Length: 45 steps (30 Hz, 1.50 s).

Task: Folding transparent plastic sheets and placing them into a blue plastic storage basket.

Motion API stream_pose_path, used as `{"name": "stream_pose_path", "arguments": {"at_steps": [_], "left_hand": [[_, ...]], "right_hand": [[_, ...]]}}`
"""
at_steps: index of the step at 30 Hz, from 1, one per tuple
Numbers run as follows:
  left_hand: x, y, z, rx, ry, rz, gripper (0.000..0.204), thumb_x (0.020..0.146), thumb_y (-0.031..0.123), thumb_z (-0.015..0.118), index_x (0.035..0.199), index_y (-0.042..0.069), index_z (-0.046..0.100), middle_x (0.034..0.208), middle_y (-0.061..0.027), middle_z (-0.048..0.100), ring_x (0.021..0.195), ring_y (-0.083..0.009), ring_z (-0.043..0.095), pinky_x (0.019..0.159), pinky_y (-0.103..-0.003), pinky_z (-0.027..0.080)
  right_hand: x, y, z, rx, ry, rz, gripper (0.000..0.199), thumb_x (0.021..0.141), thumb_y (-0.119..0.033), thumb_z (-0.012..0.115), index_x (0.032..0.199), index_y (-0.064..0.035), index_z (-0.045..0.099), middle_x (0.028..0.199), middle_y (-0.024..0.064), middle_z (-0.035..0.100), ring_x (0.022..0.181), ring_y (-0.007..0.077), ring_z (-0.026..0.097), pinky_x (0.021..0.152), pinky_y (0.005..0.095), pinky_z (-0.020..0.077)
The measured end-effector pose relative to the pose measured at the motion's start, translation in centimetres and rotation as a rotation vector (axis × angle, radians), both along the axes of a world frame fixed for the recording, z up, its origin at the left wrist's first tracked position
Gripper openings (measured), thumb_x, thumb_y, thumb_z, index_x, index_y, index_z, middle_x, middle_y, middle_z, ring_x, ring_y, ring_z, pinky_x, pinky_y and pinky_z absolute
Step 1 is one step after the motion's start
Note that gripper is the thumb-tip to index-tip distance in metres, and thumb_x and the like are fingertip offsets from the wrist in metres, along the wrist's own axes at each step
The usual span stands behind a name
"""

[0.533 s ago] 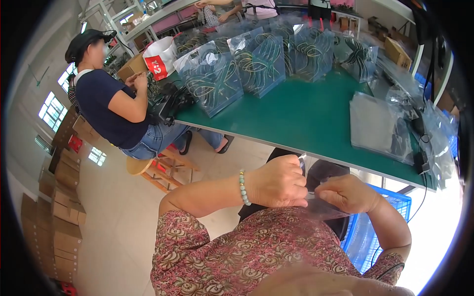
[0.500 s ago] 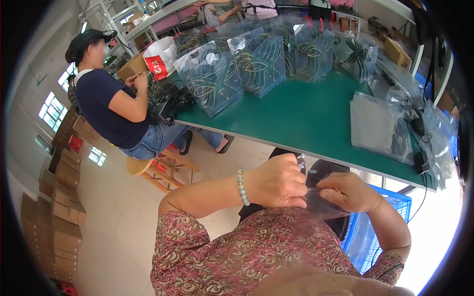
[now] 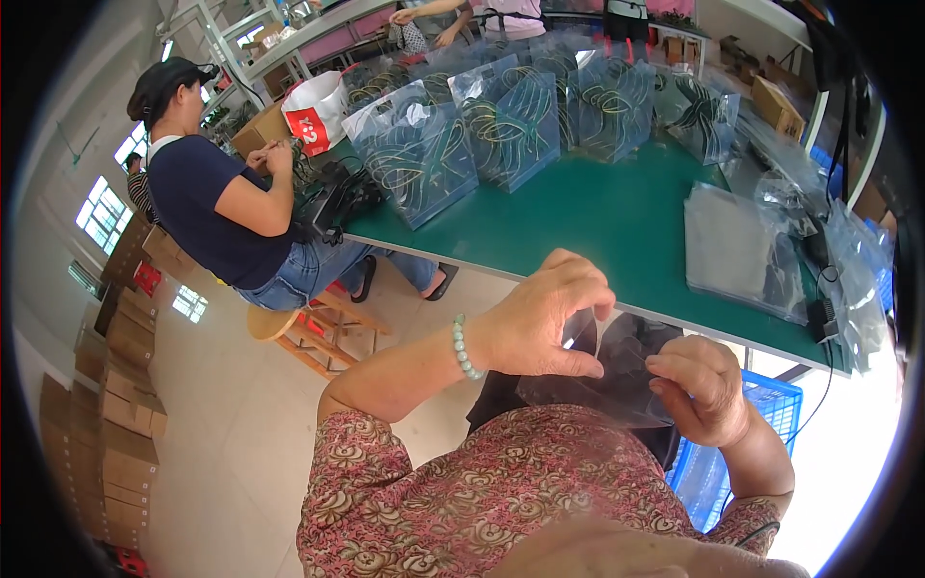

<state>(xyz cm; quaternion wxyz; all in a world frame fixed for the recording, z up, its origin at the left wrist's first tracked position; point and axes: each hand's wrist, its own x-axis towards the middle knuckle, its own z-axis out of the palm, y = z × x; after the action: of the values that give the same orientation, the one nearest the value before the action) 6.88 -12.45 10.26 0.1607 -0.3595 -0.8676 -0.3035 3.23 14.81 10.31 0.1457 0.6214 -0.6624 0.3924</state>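
A clear plastic bag (image 3: 621,380) hangs between my hands, in front of my body and just off the table's front edge. My right hand (image 3: 708,388) has its thumb and fingers closed at the bag's right side. At the other side, my left hand (image 3: 547,318), with a beaded bracelet at the wrist, has its thumb spread from its curved fingers. An edge of the film shows in that gap, and the fingers do not press on it. Nothing can be made out inside the bag.
Filled clear bags of coiled cables (image 3: 511,120) stand along the far side of the green table (image 3: 540,217). A stack of flat clear bags (image 3: 742,250) lies at the right. Below is a blue crate (image 3: 771,400). A co-worker (image 3: 217,183) sits at the left on a wooden stool (image 3: 279,326).
My left hand has opened from a closed grip and risen slightly. My right hand has shifted a little to the right and turned. The bag has spread wider between them.
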Motion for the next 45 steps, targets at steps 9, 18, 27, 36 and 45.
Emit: {"name": "stream_pose_path", "arguments": {"at_steps": [9,18,27,36,45], "left_hand": [[1.0,0.9,0.3,0.145,-0.324,-0.316,0.030,0.079,0.021,0.082,0.093,0.008,0.058,0.076,-0.0030,0.064,0.065,-0.0205,0.062,0.055,-0.031,0.047],[1.2,1.7,0.4,-0.061,-0.460,-0.338,0.027,0.085,0.027,0.076,0.097,0.010,0.059,0.072,-0.0011,0.065,0.061,-0.0188,0.066,0.053,-0.030,0.048],[0.8,2.7,0.1,-0.117,-0.335,-0.336,0.029,0.080,0.030,0.079,0.097,0.015,0.061,0.071,0.0014,0.064,0.058,-0.0207,0.063,0.050,-0.034,0.045],[-0.1,3.1,-0.3,0.070,-0.691,-0.718,0.041,0.083,0.023,0.078,0.119,0.008,0.065,0.083,-0.0086,0.070,0.067,-0.0221,0.066,0.059,-0.032,0.050],[-0.5,2.5,1.3,-0.246,-0.764,-0.577,0.089,0.073,0.034,0.083,0.149,0.014,0.040,0.083,-0.0102,0.070,0.073,-0.0273,0.067,0.073,-0.035,0.051]], "right_hand": [[-3.3,0.4,0.8,0.097,-0.328,-0.094,0.032,0.082,-0.007,0.071,0.113,0.0007,0.066,0.097,0.0149,0.068,0.081,0.0287,0.066,0.078,0.0347,0.0527],[-1.9,-1.2,0.1,0.238,0.191,-0.179,0.032,0.070,-0.012,0.078,0.099,-0.0046,0.066,0.095,0.0093,0.065,0.075,0.0303,0.063,0.064,0.0399,0.0522],[-1.8,-1.8,-0.6,0.668,0.378,-0.211,0.062,0.058,-0.040,0.084,0.107,-0.0087,0.060,0.096,0.0042,0.057,0.089,0.0225,0.058,0.068,0.0356,0.0474],[-2.0,-2.6,-3.7,0.681,0.665,-0.476,0.060,0.064,-0.029,0.081,0.113,-0.0081,0.053,0.103,0.0074,0.056,0.086,0.0253,0.059,0.070,0.0380,0.0462],[-2.9,-0.5,-0.2,0.361,0.163,-0.236,0.033,0.070,-0.011,0.074,0.098,-0.0033,0.059,0.108,0.0164,0.063,0.086,0.0347,0.066,0.065,0.0429,0.0530]]}}
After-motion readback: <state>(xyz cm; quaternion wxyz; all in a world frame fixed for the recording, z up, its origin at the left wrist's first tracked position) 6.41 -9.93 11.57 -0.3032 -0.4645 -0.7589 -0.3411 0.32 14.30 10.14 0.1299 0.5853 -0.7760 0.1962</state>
